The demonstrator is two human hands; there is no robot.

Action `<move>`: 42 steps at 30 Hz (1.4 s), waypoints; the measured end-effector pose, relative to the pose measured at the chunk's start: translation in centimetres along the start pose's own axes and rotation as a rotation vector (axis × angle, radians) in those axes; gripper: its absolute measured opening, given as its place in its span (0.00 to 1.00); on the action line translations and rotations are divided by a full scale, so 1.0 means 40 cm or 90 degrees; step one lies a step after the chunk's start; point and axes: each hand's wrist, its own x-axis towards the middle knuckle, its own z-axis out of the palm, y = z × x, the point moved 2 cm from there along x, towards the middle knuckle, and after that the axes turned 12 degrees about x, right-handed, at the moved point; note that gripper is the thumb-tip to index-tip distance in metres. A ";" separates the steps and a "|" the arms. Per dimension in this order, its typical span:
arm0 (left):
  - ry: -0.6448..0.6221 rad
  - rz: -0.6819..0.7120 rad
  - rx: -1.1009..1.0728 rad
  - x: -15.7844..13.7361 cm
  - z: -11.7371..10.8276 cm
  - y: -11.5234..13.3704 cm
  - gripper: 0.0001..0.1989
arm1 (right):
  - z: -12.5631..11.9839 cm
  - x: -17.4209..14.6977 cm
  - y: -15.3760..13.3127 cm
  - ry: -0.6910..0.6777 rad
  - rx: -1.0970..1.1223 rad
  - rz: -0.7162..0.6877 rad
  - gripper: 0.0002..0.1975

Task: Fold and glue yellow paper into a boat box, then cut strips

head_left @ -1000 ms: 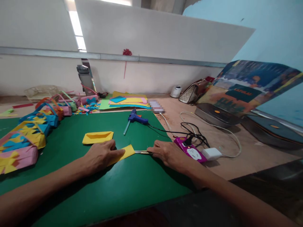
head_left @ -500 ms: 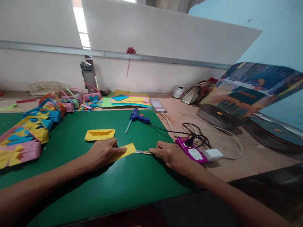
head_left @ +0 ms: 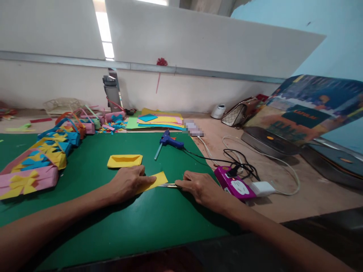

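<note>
My left hand (head_left: 127, 184) presses a strip of yellow paper (head_left: 159, 178) on the green tabletop, its fingers closed with the index finger lying along the strip. In my closed right hand (head_left: 200, 187) is a slim bladed cutting tool (head_left: 169, 185); its thin metal end points left to the strip's lower right corner. Most of the tool's handle is hidden in the fist, so I cannot tell scissors from a craft knife. Just beyond my left hand lies an open yellow paper box (head_left: 124, 161). A blue glue gun (head_left: 170, 140) with a glue stick rests farther back.
Paper baskets with bows (head_left: 34, 177) line the left side. Coloured paper sheets (head_left: 159, 120) and scraps (head_left: 113, 126) lie at the back. Right of my right hand are a purple power strip (head_left: 224, 177), a white charger (head_left: 262, 188) and tangled cables. A grey bottle (head_left: 111, 92) stands by the wall.
The whole view has shifted slightly, so things appear farther right. The tool's tip has moved left to the yellow strip's lower corner, with my right hand closer to my left.
</note>
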 end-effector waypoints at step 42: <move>0.049 0.052 0.033 0.140 -0.031 0.054 0.15 | -0.003 -0.012 0.060 0.115 0.016 0.080 0.14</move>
